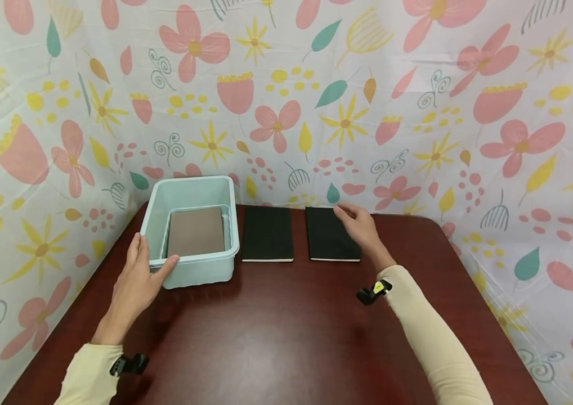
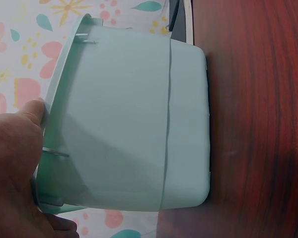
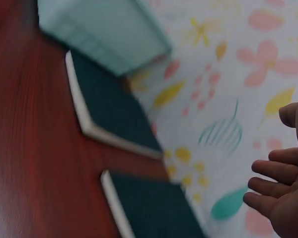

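Note:
A pale blue-green plastic bin [image 1: 200,275] stands at the back left of the table, with a grey-brown notebook [image 1: 196,232] lying inside it. My left hand [image 1: 137,284] holds the bin's near left corner, thumb on the front rim and fingers along the left side; the left wrist view shows the thumb against the rim of the bin [image 2: 119,119]. Right of the bin lie two black notebooks, a middle one [image 1: 267,233] and a right one [image 1: 332,236]. Over the right notebook hovers my right hand [image 1: 359,228], fingers loosely extended and holding nothing in the right wrist view.
The dark reddish-brown table [image 1: 276,332] extends toward me in front of the notebooks. A floral cloth [image 1: 286,101] hangs directly behind the table's back edge and along both sides. Each forearm wears a black wrist device.

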Demonstrator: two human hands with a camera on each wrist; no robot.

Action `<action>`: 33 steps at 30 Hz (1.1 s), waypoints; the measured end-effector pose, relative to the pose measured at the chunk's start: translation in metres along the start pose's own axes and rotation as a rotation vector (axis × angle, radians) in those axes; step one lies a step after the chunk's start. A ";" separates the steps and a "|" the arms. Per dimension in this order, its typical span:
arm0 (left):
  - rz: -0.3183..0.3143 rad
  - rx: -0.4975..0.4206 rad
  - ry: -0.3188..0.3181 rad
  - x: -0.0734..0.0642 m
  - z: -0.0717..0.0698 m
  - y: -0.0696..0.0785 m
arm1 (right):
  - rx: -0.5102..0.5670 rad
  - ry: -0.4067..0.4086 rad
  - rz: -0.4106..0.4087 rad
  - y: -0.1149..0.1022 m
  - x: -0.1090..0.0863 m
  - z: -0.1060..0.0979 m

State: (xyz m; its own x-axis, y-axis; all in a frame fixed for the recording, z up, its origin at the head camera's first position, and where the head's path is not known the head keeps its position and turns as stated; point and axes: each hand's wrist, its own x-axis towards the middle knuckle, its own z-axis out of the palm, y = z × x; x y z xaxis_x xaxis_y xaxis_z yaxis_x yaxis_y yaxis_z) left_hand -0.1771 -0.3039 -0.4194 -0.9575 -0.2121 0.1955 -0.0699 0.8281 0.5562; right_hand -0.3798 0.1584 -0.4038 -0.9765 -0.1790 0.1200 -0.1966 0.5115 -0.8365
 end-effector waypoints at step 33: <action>-0.013 -0.011 -0.008 -0.001 -0.001 0.002 | -0.537 0.058 0.283 0.092 -0.029 0.026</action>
State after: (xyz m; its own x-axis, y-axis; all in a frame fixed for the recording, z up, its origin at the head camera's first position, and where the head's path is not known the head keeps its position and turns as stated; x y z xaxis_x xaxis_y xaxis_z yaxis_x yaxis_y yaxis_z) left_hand -0.1763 -0.3027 -0.4175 -0.9588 -0.2184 0.1814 -0.0794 0.8198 0.5671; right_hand -0.3669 0.1887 -0.4981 -0.9976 0.0643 -0.0257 0.0690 0.8875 -0.4555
